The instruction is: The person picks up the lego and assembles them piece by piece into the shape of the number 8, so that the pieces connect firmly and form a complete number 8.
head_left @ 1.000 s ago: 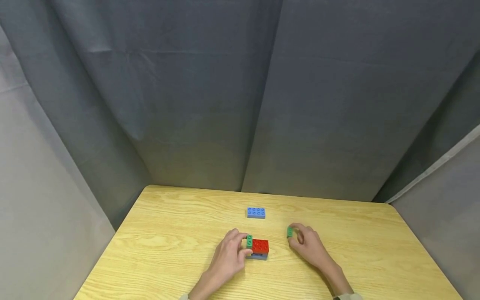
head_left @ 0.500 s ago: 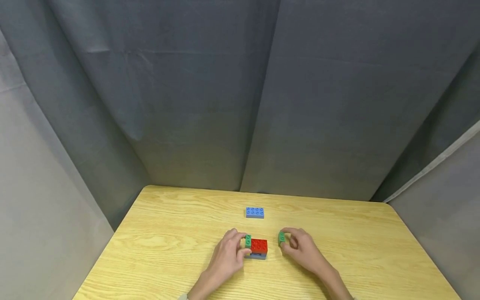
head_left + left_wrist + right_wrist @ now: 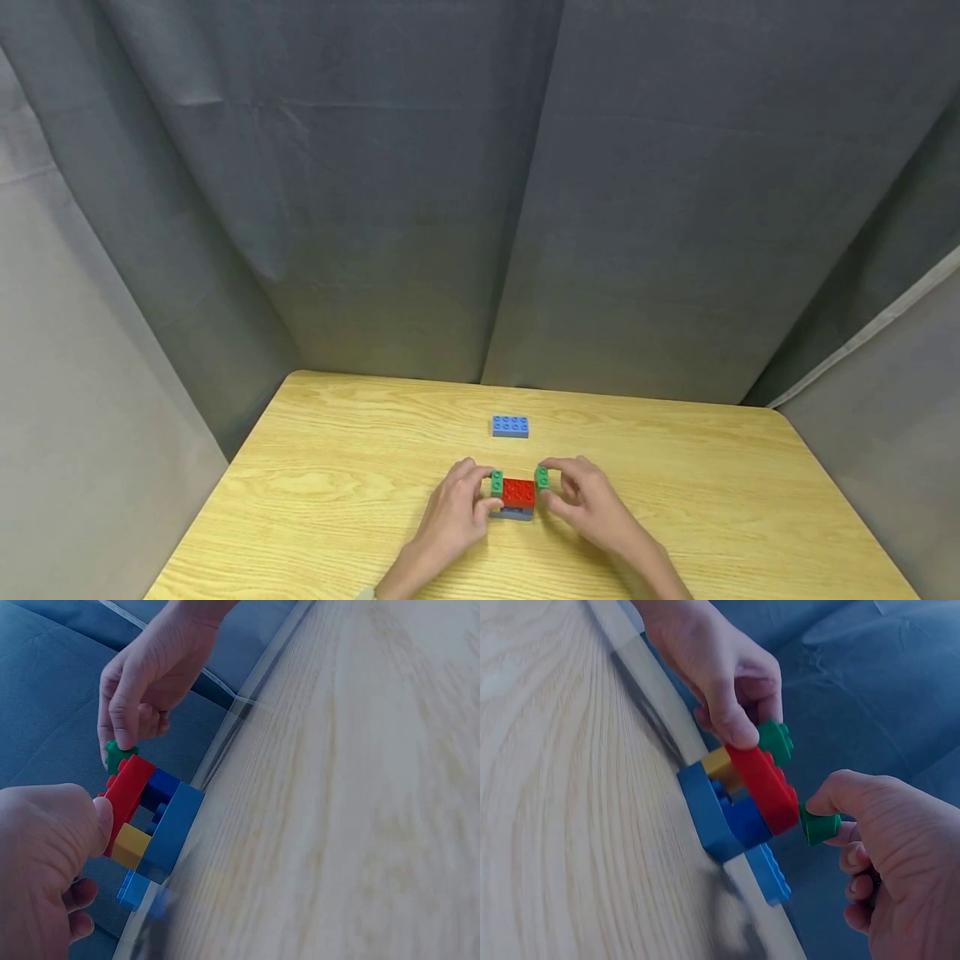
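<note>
A small stack of toy building bricks stands in front of me. Its blue base brick (image 3: 172, 832) carries a yellow brick (image 3: 131, 846) and a dark blue brick (image 3: 748, 823) with a gap between them. A red brick (image 3: 519, 492) bridges these on top. My left hand (image 3: 456, 506) pinches a green brick (image 3: 778, 741) at the red brick's left end. Between thumb and forefinger, my right hand (image 3: 591, 506) pinches a second green brick (image 3: 821, 828), held just off the red brick's right end with its studs up.
A loose blue brick (image 3: 511, 427) with two rows of studs lies behind the stack. The wooden table (image 3: 337, 433) ends at a grey curtain (image 3: 397, 250), and more curtains hang on both sides.
My right hand has moved left with its green brick, from well apart to close beside the red brick's right end. My left hand and the stack have stayed put.
</note>
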Demonstrator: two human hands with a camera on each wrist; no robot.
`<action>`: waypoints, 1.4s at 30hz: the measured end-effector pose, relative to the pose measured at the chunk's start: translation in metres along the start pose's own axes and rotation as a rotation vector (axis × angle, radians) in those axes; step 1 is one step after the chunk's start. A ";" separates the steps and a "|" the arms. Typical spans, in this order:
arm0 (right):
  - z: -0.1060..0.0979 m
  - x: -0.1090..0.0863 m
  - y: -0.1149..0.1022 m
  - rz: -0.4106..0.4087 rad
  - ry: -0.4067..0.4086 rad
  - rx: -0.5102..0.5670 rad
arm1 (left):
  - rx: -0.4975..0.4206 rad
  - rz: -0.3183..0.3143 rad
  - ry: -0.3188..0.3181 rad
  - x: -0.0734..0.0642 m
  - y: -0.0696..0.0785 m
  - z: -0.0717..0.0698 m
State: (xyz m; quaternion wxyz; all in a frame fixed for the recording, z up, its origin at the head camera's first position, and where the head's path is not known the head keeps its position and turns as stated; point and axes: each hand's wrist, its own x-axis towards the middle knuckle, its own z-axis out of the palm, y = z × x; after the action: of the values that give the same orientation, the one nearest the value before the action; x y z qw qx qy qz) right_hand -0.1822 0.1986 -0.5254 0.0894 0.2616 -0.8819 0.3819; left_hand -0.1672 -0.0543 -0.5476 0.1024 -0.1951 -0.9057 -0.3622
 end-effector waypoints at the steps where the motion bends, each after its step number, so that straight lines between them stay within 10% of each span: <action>1: 0.000 0.000 -0.002 -0.007 -0.002 0.003 | 0.000 0.001 -0.001 0.000 0.000 0.000; 42: 0.005 -0.001 -0.009 -0.142 -0.040 0.002 | 0.021 0.028 0.025 -0.001 0.000 0.001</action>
State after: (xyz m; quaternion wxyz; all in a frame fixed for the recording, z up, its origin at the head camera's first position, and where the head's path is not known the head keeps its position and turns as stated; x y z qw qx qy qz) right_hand -0.1764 0.1899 -0.5238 0.0980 0.3312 -0.8623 0.3703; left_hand -0.1665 -0.0535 -0.5482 0.1208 -0.2021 -0.9052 -0.3538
